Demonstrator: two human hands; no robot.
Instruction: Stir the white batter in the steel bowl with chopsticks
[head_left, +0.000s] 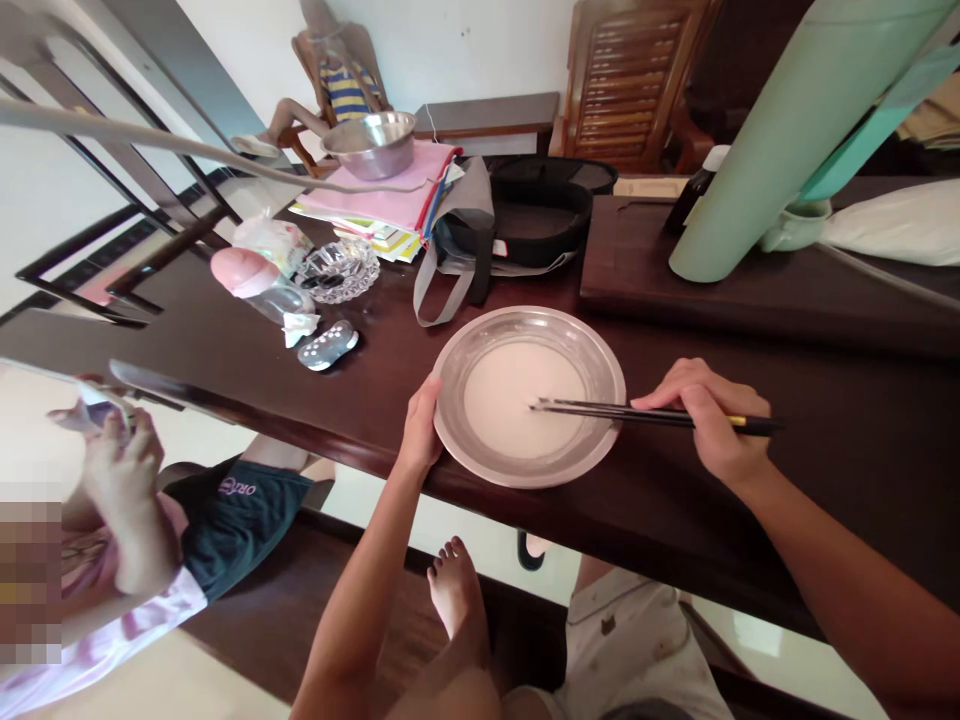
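A wide, shallow metal basin (604,375) stands on the dark wooden table near its front edge. Milky white liquid (510,385) fills its bottom. My left hand (421,428) grips the basin's left rim, the thumb showing at the edge and the other fingers mostly hidden. In my right hand (716,425) is a pair of dark chopsticks (649,413), held nearly level from the right. They cross over the right rim, and their tips are at the liquid near the basin's middle.
Behind the basin lies a grey and black bag (517,225). Further left are a glass ashtray (341,270), a pink-lidded bottle (255,275), a game controller (328,346) and a steel bowl (375,145) on papers. A green cylinder (780,140) stands right. Another person (127,490) sits left, holding a phone.
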